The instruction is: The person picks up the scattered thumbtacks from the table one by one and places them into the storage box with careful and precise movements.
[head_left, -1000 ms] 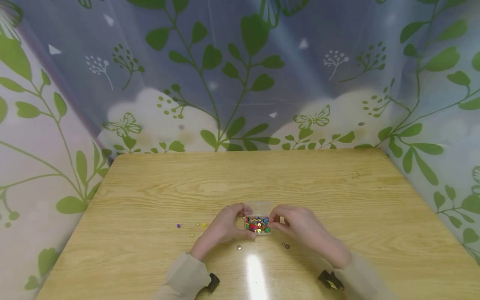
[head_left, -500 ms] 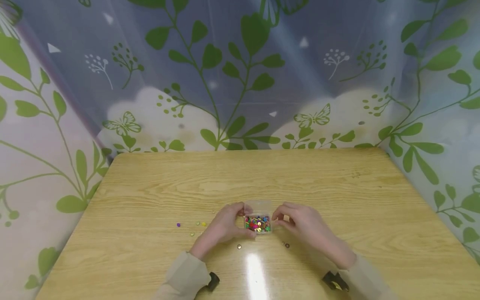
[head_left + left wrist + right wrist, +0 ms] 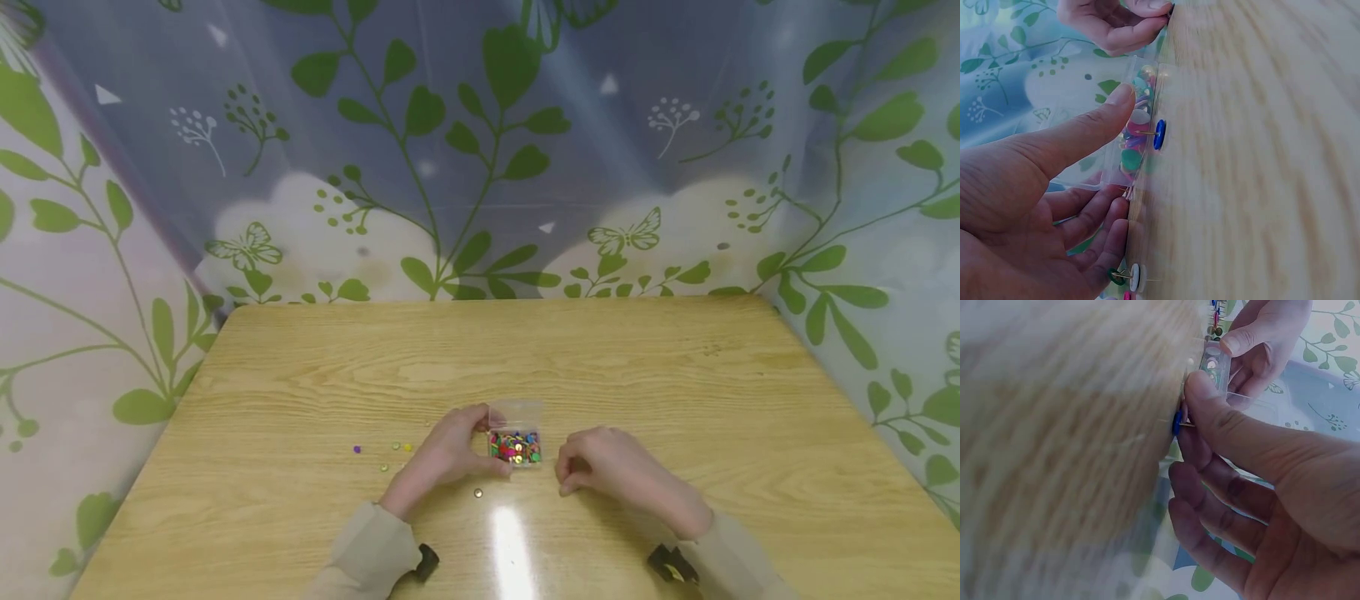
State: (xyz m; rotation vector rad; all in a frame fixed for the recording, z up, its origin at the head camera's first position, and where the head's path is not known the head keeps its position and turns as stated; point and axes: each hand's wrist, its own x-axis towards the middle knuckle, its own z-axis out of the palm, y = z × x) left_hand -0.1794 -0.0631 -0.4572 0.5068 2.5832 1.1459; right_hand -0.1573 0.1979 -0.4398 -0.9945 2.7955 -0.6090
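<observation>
My left hand (image 3: 447,454) holds a small clear plastic box (image 3: 517,412) on the table, thumb at its near side and fingers behind. The box's lid stands up, and colourful thumbtacks (image 3: 514,450) fill it. To its right, my right hand (image 3: 626,472) is down at the tabletop, fingers curled in. In the right wrist view a blue thumbtack (image 3: 1177,423) sits between thumb and index fingertips, its pin pointing toward the finger. Another blue-headed thumbtack (image 3: 1160,134) stands on its edge in front of the box in the left wrist view.
Left of my left hand, a purple thumbtack (image 3: 357,449), a yellow thumbtack (image 3: 408,447) and others lie scattered on the wooden table (image 3: 480,358). A leaf-patterned cloth (image 3: 480,167) hangs behind the table and along its sides.
My right hand has moved away from the box's right side, down and right to the table, over the spot where loose thumbtacks lay. The left hand and box stay put.
</observation>
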